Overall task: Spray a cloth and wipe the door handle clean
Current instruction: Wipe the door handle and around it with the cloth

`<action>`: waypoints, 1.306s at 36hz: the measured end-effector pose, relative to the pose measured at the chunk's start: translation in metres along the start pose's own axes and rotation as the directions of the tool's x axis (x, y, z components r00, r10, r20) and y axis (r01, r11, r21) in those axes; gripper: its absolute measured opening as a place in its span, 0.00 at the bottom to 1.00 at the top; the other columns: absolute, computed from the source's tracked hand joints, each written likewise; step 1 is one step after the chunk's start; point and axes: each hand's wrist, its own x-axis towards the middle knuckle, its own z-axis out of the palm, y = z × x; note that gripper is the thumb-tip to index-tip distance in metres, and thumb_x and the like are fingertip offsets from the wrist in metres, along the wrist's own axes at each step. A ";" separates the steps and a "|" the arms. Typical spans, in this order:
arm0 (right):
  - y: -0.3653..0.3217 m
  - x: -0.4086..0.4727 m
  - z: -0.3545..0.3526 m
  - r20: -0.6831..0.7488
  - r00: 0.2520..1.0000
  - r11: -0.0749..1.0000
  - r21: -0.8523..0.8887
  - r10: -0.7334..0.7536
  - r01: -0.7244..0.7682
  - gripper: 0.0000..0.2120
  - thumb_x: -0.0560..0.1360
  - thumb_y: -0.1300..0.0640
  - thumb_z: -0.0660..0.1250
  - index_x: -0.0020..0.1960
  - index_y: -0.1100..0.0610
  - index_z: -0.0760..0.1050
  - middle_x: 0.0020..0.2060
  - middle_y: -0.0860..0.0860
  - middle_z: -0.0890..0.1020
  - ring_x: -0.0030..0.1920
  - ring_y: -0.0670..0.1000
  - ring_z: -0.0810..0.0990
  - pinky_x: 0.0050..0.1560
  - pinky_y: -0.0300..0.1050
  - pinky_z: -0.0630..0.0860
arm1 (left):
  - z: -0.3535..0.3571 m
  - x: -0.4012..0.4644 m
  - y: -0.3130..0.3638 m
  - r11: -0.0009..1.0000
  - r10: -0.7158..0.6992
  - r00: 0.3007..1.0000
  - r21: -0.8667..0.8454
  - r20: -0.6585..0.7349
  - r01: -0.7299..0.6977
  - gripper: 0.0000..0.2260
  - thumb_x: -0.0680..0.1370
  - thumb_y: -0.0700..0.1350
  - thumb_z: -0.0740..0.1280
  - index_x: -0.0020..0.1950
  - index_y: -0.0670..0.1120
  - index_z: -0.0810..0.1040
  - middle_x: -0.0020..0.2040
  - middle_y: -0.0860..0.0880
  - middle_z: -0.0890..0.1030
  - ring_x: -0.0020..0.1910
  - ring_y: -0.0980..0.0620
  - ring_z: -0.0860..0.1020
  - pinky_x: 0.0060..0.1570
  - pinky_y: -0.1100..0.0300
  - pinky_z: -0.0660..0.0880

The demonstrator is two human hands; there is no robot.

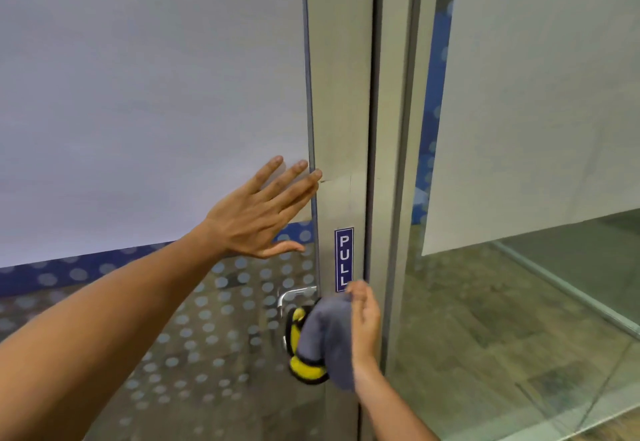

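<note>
A glass door with a pale metal frame fills the view. Its silver lever handle shows through the glass, low on the frame's left side. My right hand grips a grey cloth with yellow and black parts and holds it against the frame at handle height, covering most of the handle. My left hand lies flat with fingers spread on the glass, fingertips reaching the frame edge. No spray bottle is in view.
A blue "PULL" sign is stuck on the frame just above my right hand. The glass carries a band of frosted dots and a blue stripe. A fixed glass panel stands to the right, with wood-look floor behind.
</note>
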 end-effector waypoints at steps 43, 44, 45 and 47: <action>0.041 -0.048 0.018 0.712 0.702 -0.163 -0.694 -0.006 0.702 0.16 0.71 0.42 0.69 0.44 0.56 0.78 0.38 0.55 0.82 0.43 0.58 0.80 0.54 0.55 0.76 | -0.007 0.000 0.000 1.000 -0.010 1.000 -0.015 0.011 0.011 0.45 0.81 0.73 0.45 0.84 0.37 0.53 0.84 0.37 0.56 0.83 0.36 0.54 0.81 0.37 0.49; 0.039 -0.054 0.031 0.683 0.730 -0.173 -0.719 0.006 0.673 0.18 0.71 0.43 0.70 0.46 0.58 0.80 0.38 0.55 0.83 0.42 0.58 0.81 0.52 0.54 0.77 | -0.008 0.000 0.000 1.000 -0.010 1.000 -0.016 0.013 0.011 0.45 0.81 0.73 0.46 0.84 0.37 0.54 0.84 0.37 0.56 0.83 0.36 0.54 0.81 0.37 0.49; 0.037 -0.059 0.044 0.657 0.753 -0.183 -0.738 0.025 0.650 0.19 0.73 0.43 0.69 0.49 0.60 0.80 0.39 0.56 0.84 0.43 0.58 0.81 0.51 0.53 0.77 | -0.008 0.000 0.000 1.000 -0.010 1.000 -0.014 0.013 0.010 0.45 0.81 0.73 0.46 0.84 0.37 0.54 0.84 0.37 0.56 0.83 0.36 0.54 0.81 0.37 0.50; 0.036 -0.063 0.062 0.605 0.795 -0.189 -0.777 0.042 0.601 0.19 0.77 0.44 0.66 0.50 0.61 0.80 0.40 0.57 0.84 0.44 0.58 0.82 0.52 0.52 0.77 | -0.008 0.000 0.000 1.000 -0.008 1.000 -0.006 0.011 0.008 0.45 0.81 0.73 0.46 0.84 0.37 0.54 0.84 0.38 0.56 0.83 0.36 0.55 0.81 0.37 0.50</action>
